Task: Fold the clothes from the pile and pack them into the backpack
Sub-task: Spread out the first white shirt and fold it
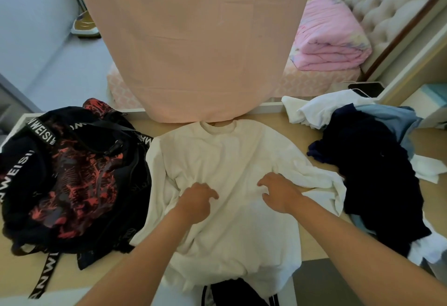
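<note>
A white long-sleeved shirt (pixel 225 160) lies spread flat on the wooden table (pixel 428 141), collar away from me, hem hanging over the near edge. My left hand (pixel 197 198) rests on its lower middle with fingers loosely bent. My right hand (pixel 278 192) lies beside it on the shirt, fingers spread and slightly curved; neither grips the cloth. The right sleeve is bunched toward the pile. A black backpack (pixel 72 175) with a red pattern and lettered straps sits at the left. The clothes pile (pixel 367 150) of dark navy, blue and white garments is at the right.
A pink sheet (pixel 193 39) hangs down behind the table's far edge. Behind it stands a bed with a folded pink quilt (pixel 331 37) and a tufted headboard. A dark phone (pixel 366 87) lies at the back right corner. Dark trousers with white stripes (pixel 237 291) show at the near edge.
</note>
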A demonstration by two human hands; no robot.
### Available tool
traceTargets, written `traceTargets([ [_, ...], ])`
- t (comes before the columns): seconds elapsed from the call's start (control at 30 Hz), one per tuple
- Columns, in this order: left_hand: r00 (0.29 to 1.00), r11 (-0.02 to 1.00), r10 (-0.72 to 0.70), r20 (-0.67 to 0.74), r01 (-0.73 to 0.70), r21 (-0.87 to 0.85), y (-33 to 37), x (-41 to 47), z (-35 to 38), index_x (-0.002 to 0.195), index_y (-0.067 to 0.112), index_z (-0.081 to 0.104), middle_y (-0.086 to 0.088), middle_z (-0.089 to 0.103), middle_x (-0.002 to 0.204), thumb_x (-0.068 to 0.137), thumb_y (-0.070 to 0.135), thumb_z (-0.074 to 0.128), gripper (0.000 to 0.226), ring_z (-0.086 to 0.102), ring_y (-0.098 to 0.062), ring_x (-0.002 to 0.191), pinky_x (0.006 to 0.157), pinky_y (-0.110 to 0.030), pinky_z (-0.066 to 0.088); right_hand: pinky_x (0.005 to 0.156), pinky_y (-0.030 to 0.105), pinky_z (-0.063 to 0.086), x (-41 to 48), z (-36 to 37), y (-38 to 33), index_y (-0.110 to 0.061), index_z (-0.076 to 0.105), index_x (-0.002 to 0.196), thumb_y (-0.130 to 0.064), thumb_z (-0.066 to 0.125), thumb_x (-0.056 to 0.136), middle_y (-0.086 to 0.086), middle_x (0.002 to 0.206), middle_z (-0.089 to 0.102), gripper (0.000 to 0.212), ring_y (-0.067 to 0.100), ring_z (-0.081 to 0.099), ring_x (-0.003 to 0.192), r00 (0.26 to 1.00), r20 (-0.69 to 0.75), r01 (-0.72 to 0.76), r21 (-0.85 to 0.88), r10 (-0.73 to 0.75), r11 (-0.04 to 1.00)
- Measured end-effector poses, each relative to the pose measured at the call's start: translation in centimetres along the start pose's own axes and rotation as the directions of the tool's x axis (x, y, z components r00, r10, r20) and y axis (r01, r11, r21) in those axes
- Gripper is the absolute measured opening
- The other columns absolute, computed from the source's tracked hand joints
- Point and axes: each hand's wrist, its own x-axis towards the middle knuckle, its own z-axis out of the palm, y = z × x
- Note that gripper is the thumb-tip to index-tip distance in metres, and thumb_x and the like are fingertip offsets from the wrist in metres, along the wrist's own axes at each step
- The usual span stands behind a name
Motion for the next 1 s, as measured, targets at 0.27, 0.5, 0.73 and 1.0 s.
traceTargets([
  [0.27,0.949,0.998,0.023,0.314,-0.039,0.043,0.9,3.9,1.5,0.129,0.041,0.057,0.005,0.038,0.139,0.084,0.054,0.063,0.047,0.037,-0.02,0.129,0.107,-0.036,0.035,0.108,0.042,0.036,3.8,-0.7,4.7,-0.026,-0.012,0.157,-0.049,0.032,0.103,0.001,0.158,0.033,0.074,0.026,0.043,0.136,0.964,0.122,-0.212,-0.177,0.235,0.961],
  [0.5,0.999,0.999,0.012,0.048,-0.01,-0.045,1.2,9.4,-1.3,0.11,0.023,0.065,0.001,0.062,0.116,0.096,0.03,0.048,0.024,0.056,-0.021,0.11,0.092,-0.031,0.044,0.09,0.037,0.038,9.0,-2.9,3.4,-0.019,0.048,0.127,-0.029,0.036,0.1,0.004,0.122,0.053,0.032,0.023,0.053,0.108,0.982,-0.161,-0.162,-0.482,0.094,0.861],
  [0.73,0.937,0.896,-0.35,-0.007,0.337,0.289,-2.8,15.2,-3.2,0.154,0.036,-0.001,-0.003,-0.011,0.164,0.095,0.065,0.03,0.073,-0.005,-0.038,0.149,0.114,-0.062,0.008,0.114,0.063,0.015,15.4,-1.6,1.9,-0.036,-0.01,0.156,-0.057,0.032,0.1,0.002,0.165,-0.016,0.073,0.023,-0.009,0.152,0.997,0.046,-0.05,-0.106,0.056,0.993],
  [1.0,0.946,0.951,-0.309,0.093,0.306,0.046,-9.0,17.0,-5.5,0.153,0.036,0.019,0.007,0.008,0.164,0.098,0.051,0.035,0.06,0.011,-0.025,0.149,0.118,-0.053,0.018,0.111,0.072,0.013,18.9,-3.5,4.9,-0.045,-0.014,0.153,-0.063,0.027,0.098,0.004,0.163,-0.024,0.07,0.032,-0.013,0.151,0.963,0.094,-0.225,-0.222,0.251,0.949],
])
